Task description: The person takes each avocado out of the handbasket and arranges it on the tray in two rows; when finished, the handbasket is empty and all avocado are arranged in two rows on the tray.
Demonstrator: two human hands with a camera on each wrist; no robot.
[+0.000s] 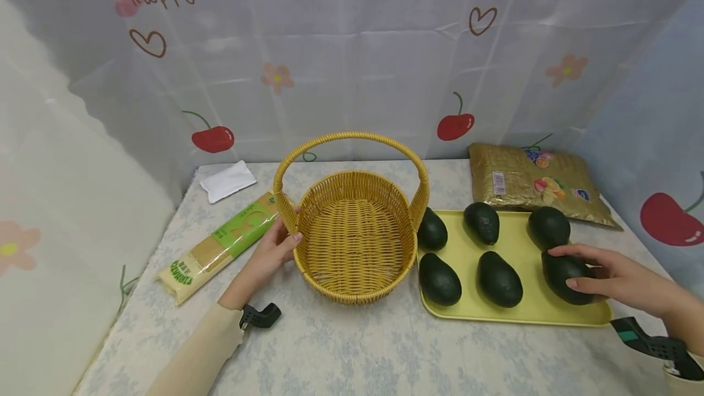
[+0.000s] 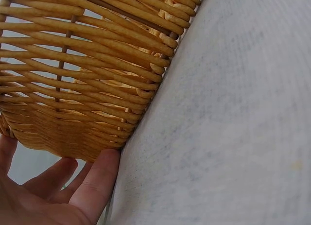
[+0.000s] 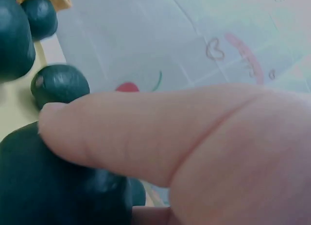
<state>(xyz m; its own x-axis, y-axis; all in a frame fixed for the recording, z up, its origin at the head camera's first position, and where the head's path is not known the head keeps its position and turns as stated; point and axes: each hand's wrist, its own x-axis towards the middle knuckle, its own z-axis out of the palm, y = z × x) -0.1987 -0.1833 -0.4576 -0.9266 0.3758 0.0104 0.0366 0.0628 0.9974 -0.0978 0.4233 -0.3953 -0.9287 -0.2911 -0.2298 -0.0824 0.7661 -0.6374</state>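
A round woven wicker basket (image 1: 357, 249) with a tall arched handle stands in the middle of the table, nothing inside it. My left hand (image 1: 274, 246) touches its left side by the handle base; in the left wrist view the extended fingertips (image 2: 99, 174) rest against the woven wall. To the right, a yellow tray (image 1: 467, 315) bears several dark green avocados, among them one at the middle front (image 1: 499, 280). My right hand (image 1: 627, 277) grips the front right avocado (image 1: 563, 280) between thumb and fingers; in the right wrist view its thumb (image 3: 97, 130) lies over that avocado.
A long green and yellow packet (image 1: 225, 246) lies left of the basket. Behind it is a small white packet (image 1: 228, 181). A gold bag (image 1: 533, 182) lies behind the tray. A printed curtain (image 1: 352, 78) closes off the table's back.
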